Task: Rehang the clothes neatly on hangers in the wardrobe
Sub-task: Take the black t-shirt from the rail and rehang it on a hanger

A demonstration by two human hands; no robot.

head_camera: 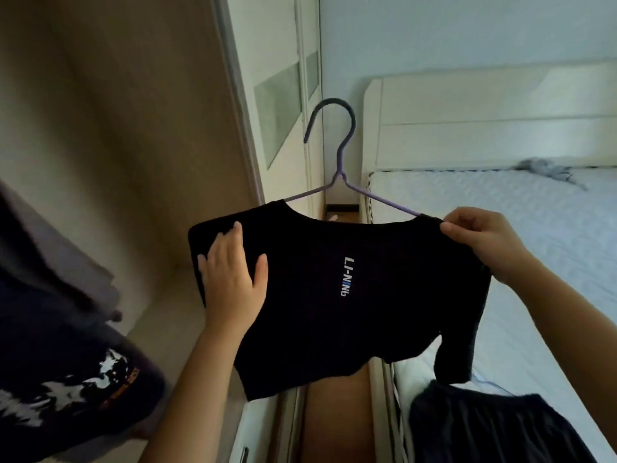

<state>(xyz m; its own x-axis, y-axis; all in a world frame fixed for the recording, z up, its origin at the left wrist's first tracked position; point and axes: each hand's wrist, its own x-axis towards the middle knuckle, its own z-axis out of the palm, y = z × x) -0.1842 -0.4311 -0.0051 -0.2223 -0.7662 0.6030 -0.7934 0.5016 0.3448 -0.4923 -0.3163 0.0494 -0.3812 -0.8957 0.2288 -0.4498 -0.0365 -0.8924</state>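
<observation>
Black T-shirt (334, 295) on purple hanger (342, 173), held in the air between wardrobe (133, 128) and bed (500, 202) | my left hand (230, 279) lay spread flat on one shoulder | my right hand (484, 242) pinched the other | light, soft, probably slippery; best gripped over the hanger's arms
</observation>
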